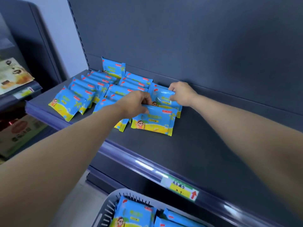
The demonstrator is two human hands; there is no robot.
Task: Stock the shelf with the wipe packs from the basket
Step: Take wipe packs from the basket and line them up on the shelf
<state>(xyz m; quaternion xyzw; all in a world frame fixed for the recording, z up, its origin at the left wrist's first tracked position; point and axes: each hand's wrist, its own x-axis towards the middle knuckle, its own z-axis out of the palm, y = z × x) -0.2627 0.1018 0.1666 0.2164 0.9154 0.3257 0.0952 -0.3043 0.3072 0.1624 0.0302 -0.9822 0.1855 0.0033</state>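
Several blue-and-yellow wipe packs (91, 92) stand in leaning rows on the left part of the dark shelf (205, 145). My left hand (136, 102) grips the top edge of the front pack (155, 122) of the rightmost row. My right hand (182, 94) grips the pack behind it (162, 97), near the shelf's back wall. At the bottom, a grey basket (108, 208) holds more wipe packs (132, 213).
The shelf's right half is bare, with a yellow price tag (179, 187) on its front rail. A neighbouring shelf unit at the left carries boxed goods (13, 76). The dark back panel (180, 38) rises behind the packs.
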